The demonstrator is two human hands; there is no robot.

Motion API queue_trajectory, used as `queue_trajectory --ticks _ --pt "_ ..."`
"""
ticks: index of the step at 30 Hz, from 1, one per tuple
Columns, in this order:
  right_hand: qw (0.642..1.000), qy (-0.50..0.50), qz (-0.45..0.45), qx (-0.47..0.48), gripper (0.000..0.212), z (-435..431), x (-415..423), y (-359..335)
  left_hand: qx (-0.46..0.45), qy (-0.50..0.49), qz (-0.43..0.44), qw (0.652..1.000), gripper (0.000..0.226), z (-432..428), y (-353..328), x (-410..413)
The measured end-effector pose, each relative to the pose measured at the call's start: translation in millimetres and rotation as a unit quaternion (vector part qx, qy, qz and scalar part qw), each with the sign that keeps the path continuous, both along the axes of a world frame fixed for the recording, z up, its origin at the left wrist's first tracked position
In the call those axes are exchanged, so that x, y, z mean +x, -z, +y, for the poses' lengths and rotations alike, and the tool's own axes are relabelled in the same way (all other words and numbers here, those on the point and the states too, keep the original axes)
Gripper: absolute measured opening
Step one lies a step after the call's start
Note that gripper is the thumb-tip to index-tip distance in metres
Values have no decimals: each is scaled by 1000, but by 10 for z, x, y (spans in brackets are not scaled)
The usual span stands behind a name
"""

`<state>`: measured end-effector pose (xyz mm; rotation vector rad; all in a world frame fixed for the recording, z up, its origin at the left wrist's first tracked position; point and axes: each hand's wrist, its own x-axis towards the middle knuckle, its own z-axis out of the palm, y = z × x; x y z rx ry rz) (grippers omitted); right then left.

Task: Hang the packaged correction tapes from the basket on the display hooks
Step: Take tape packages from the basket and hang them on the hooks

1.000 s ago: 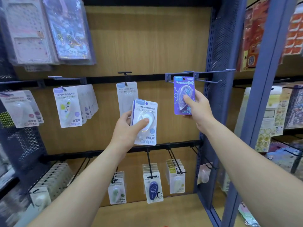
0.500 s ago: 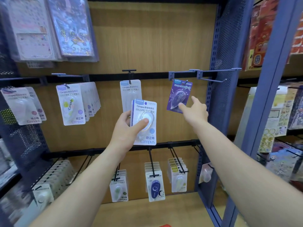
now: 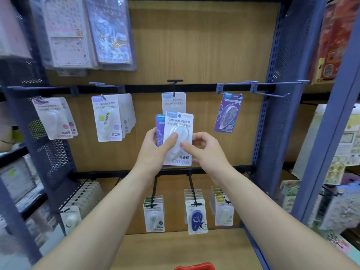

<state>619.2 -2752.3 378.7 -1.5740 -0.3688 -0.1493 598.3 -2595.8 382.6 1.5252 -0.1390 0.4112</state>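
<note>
Both hands holding a small stack of correction-tape packs in front of the middle hooks.

Left hand is gripping the stack, thumb pressing on the blister of the white pack in front, fingers curling behind; a purple-edged pack is showing behind it at the left. Right hand is pinching the white pack's right side, thumb on the front, fingers bent round the edge. A purple pack is hanging tilted from the right-hand hook, well apart from both hands. The red basket rim is showing at the bottom edge.
</note>
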Motion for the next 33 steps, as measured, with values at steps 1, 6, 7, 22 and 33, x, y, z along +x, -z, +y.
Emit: queue_trajectory --ticks 1,6,7,22,33 --pt "1000 -1 2 5 27 42 13 -31 -2 1 5 1000 48 40 -21 -13" --pt "999 -2 10 41 24 227 129 -180 -16 -39 19 999 32 284 -60 11" --pt "998 8 5 55 22 244 171 -209 0 -56 19 998 30 333 -64 16" --pt "995 63 -39 63 19 388 342 -439 14 -96 16 995 41 715 -102 -34" --pt "988 108 -44 96 17 452 359 -393 -1 -83 3 997 43 784 -145 -143"
